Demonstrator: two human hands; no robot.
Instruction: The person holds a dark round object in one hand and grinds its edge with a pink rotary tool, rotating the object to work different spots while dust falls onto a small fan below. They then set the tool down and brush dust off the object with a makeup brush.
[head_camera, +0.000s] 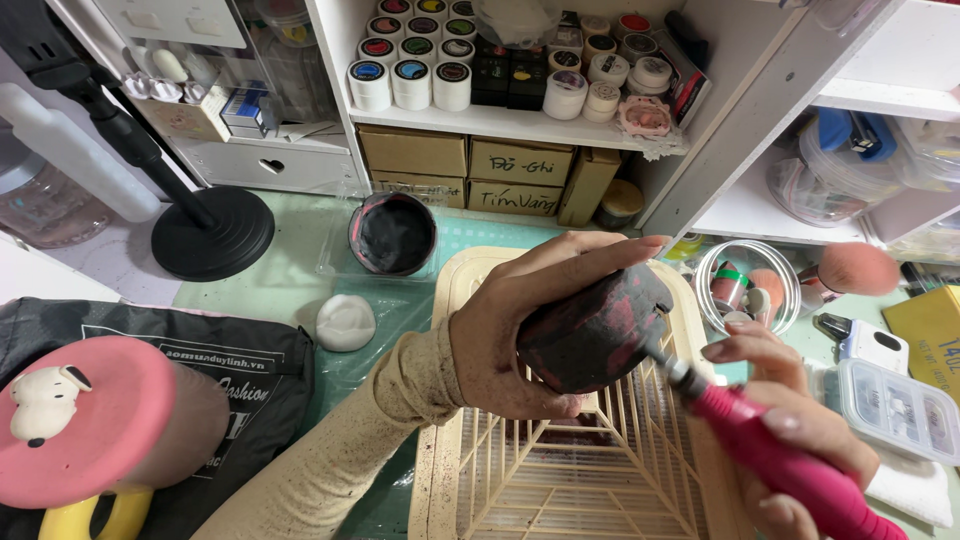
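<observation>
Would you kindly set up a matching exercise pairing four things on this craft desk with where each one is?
Things:
1. dark lump with pink patches
2. pink rotary tool
3. black-lined round tub
4. small white mound

Places:
A. on the green mat, in front of the cardboard boxes
B. in the right hand
C. on the mat beside the black bag
D. in the left hand, over the slatted tray

Pairs: 1-D, 2-B, 3-A, 4-C
</observation>
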